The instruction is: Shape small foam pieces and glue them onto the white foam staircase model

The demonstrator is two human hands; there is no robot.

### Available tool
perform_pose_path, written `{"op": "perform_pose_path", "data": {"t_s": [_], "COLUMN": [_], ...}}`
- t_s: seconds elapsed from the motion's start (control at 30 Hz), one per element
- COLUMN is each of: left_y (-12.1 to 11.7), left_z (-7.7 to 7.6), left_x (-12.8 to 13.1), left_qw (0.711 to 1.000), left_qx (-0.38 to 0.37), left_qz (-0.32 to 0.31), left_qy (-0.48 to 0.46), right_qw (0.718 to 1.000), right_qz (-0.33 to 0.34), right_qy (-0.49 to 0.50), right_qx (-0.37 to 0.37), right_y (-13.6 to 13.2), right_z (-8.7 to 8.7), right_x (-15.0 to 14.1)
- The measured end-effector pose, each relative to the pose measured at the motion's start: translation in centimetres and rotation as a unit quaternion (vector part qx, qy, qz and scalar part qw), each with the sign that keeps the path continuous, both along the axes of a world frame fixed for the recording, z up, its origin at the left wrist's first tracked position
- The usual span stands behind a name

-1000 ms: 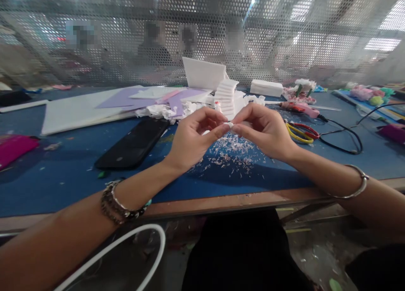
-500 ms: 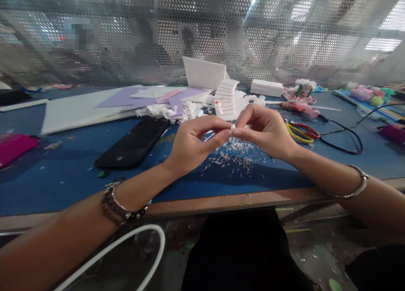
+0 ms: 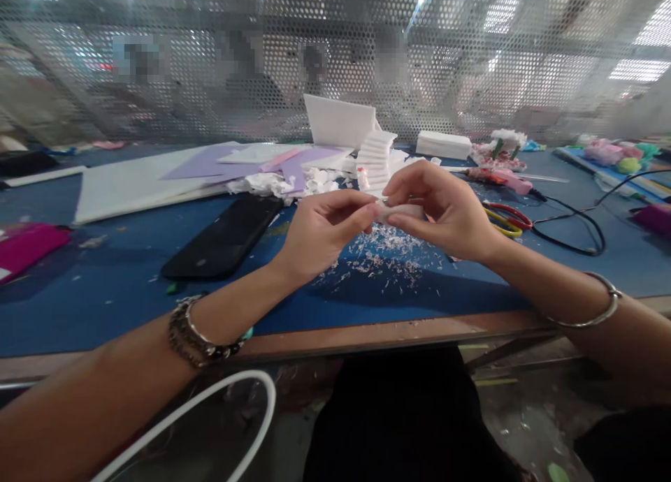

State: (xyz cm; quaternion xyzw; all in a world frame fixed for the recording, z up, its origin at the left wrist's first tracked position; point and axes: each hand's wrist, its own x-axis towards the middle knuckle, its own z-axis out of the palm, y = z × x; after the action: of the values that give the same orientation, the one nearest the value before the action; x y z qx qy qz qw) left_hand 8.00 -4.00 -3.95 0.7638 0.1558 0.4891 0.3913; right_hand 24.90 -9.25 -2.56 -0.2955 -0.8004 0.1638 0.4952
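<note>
A small white foam piece [image 3: 402, 211] is held between my two hands above the blue table. My left hand [image 3: 323, 234] pinches its left end between thumb and fingertips. My right hand [image 3: 445, 209] grips the other end, the thumb below and the fingers curved over the top. The fingers hide part of the piece, so its full shape does not show. Beneath the hands, fine white shavings [image 3: 395, 258] lie scattered. Just behind them stands a ribbed white foam stack [image 3: 374, 157] with small red marks on it.
A black phone [image 3: 223, 237] lies left of my hands. White and purple foam sheets [image 3: 131, 181] with torn scraps [image 3: 265, 184] spread behind it. To the right are red-and-yellow-handled scissors [image 3: 506, 220], a pink corded tool [image 3: 506, 180] and a white block [image 3: 444, 145]. A perforated metal screen [image 3: 346, 63] closes the back.
The white piece has turned in my fingers, and more of its length shows now. My right fingers have lifted and opened slightly around it. The view has shifted a little.
</note>
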Motion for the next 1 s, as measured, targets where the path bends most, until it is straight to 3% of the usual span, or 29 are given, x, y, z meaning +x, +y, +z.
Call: {"op": "perform_pose_path", "data": {"t_s": [0.13, 0.27, 0.33, 0.5, 0.63, 0.77, 1.0], "left_y": [0.3, 0.4, 0.4, 0.5, 0.4, 0.4, 0.6], "left_z": [0.0, -0.1, -0.1, -0.2, -0.1, -0.1, -0.2], "left_x": [0.1, 0.1, 0.1, 0.0, -0.1, -0.1, -0.1], "left_qw": [1.0, 0.999, 0.999, 0.998, 0.999, 0.999, 0.998], "left_qx": [0.004, 0.013, 0.019, 0.027, 0.02, 0.009, 0.031], "left_qz": [0.018, 0.018, 0.024, 0.044, 0.037, 0.026, 0.021], "left_qy": [0.016, 0.034, 0.036, 0.022, 0.025, 0.02, 0.051], "right_qw": [0.983, 0.963, 0.963, 0.986, 0.991, 0.992, 0.968], "right_qz": [-0.076, -0.081, -0.087, -0.117, -0.121, -0.111, -0.103], "right_qy": [-0.112, -0.18, -0.176, -0.105, -0.06, -0.057, -0.165], "right_qx": [0.126, 0.185, 0.186, 0.057, 0.022, 0.034, 0.16], "right_y": [-0.2, -0.3, -0.4, -0.6, -0.5, -0.4, -0.2], "right_z": [0.6, 1.0, 1.1, 0.7, 0.1, 0.0, 0.7], "right_x": [0.5, 0.8, 0.8, 0.0, -0.7, -0.6, 0.5]}}
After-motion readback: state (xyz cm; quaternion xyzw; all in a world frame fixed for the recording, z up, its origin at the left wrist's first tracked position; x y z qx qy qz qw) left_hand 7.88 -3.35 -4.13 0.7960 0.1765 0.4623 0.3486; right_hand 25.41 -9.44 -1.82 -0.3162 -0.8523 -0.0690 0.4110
